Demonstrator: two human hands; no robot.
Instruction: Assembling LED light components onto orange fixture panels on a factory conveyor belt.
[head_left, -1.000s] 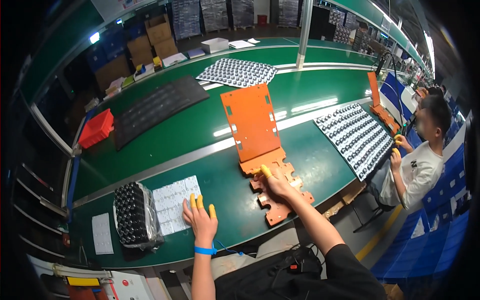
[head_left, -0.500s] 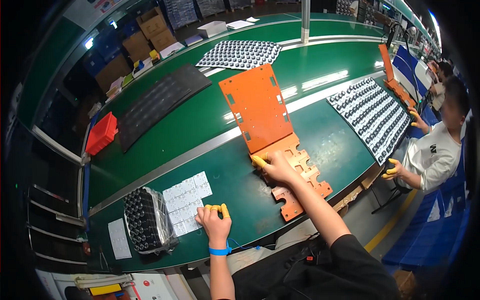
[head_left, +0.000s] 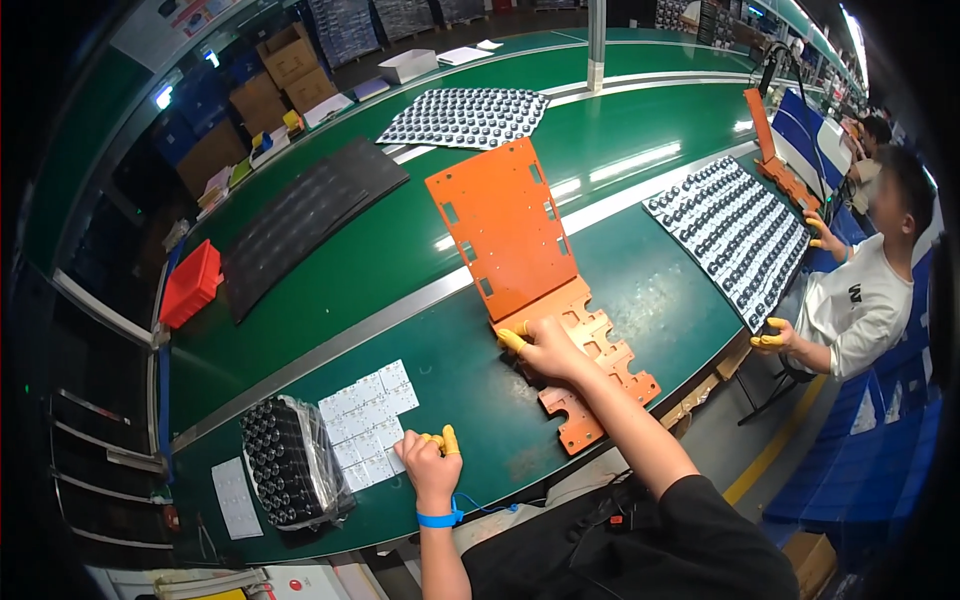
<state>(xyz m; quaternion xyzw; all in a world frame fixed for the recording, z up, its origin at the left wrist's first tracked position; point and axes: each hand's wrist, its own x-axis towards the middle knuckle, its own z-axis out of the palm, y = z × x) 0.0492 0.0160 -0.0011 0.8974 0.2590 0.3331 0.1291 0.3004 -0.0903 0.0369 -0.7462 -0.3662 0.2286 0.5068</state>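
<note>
From the head camera I see my right hand [head_left: 545,348] pressed down on the near end of the notched orange plate [head_left: 590,375], fingers curled over its edge, yellow finger covers showing. It grips nothing outright; it looks to be pinning the plate flat on the green table [head_left: 500,420]. That plate lies near the table's front edge, its far end touching or tucked under the larger orange panel [head_left: 505,225], which slants away across the pale strip running along the table; I cannot tell which overlaps.

My left hand [head_left: 432,462] is closed into a loose fist, a blue wrist strap below it, resting just beside the sheet of small white squares [head_left: 368,420]. Whether it pinches one of them I cannot tell. Left of the sheet sits a wrapped bundle of dark round parts [head_left: 290,460], kept within easy reach, I judge.

The notched plate is bright orange, flat, with stepped edges and rectangular cutouts.

Further off lie a black mat [head_left: 300,215], a red bin [head_left: 190,283] and a tray of dark round caps [head_left: 735,230] before a seated co-worker [head_left: 860,300].
</note>
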